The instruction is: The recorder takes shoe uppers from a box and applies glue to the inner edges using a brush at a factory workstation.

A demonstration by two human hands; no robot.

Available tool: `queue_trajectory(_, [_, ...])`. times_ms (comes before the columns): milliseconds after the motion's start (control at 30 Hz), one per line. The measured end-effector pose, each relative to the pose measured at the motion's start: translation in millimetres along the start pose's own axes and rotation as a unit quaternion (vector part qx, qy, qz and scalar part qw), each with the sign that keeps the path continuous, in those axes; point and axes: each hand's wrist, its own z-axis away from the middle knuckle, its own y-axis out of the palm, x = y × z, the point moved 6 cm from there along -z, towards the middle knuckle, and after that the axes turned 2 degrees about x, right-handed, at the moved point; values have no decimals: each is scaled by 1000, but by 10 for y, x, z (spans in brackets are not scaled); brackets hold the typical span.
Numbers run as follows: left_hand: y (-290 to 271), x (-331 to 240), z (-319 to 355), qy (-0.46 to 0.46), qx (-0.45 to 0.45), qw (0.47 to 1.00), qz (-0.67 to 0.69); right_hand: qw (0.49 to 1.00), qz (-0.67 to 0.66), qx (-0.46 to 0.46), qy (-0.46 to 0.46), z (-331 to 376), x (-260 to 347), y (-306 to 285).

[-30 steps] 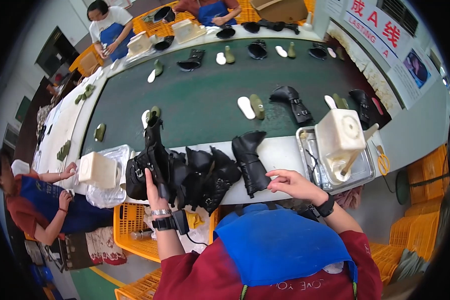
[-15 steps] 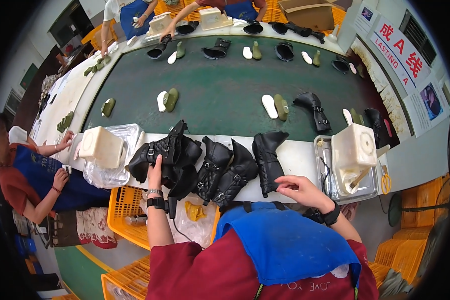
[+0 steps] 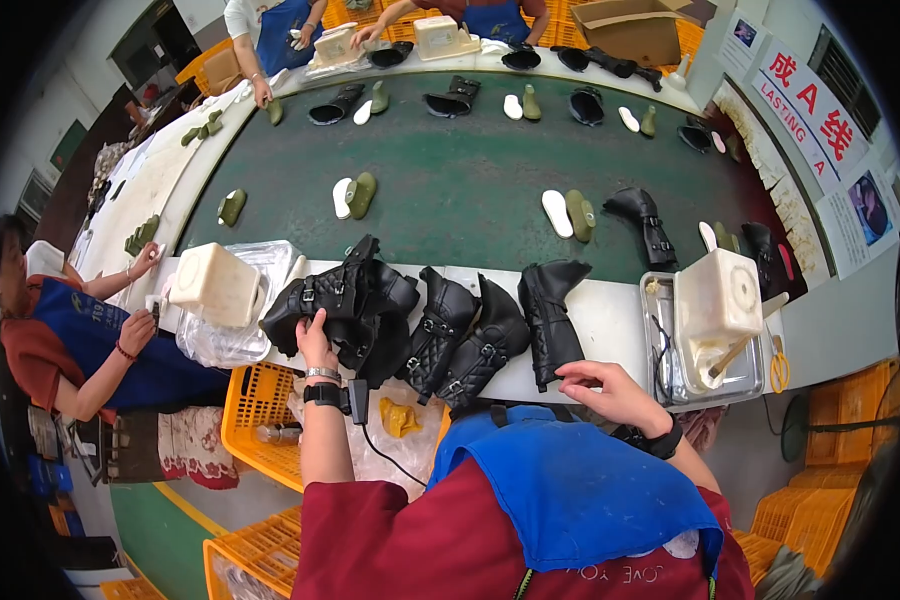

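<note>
My left hand [image 3: 316, 342] is closed on a black quilted boot [image 3: 322, 298] in a pile of dark boots at the near edge of the table; its thumb shows on top and the other fingers are hidden. Two more buckled boots [image 3: 478, 345] lie just right of that pile. Farther right, a single black boot [image 3: 550, 315] lies with its opening toward me. Beside that boot's near end is my right hand [image 3: 610, 392], fingers loosely bent and apart, holding nothing; whether the fingertips touch the boot I cannot tell.
Cream containers [image 3: 718, 305] stand in clear trays at both sides, the right one with a brush. Yellow scissors [image 3: 779, 365] lie beyond it. Green lasts [image 3: 361, 195], white insoles [image 3: 556, 213] and boots sit on the green belt [image 3: 450, 150]. Co-workers stand left and opposite; a yellow crate [image 3: 255, 430] is below.
The view has shifted slightly. Across the table, a co-worker's hand has left a boot and reached a cream container; another has brought a green last to the belt. My hands stay nearly in place.
</note>
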Motion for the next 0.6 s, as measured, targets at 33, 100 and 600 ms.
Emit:
queue_trajectory(33, [-5, 38, -35, 0, 3, 1000, -1, 1000, 0, -3, 0, 13, -5, 4])
queue_trajectory(100, [7, 83, -75, 4, 10, 1000, 21, 1000, -1, -12, -9, 54, -9, -1])
queue_trajectory(600, [1, -426, 152, 171, 22, 985, -19, 999, 27, -38, -10, 300, 27, -24])
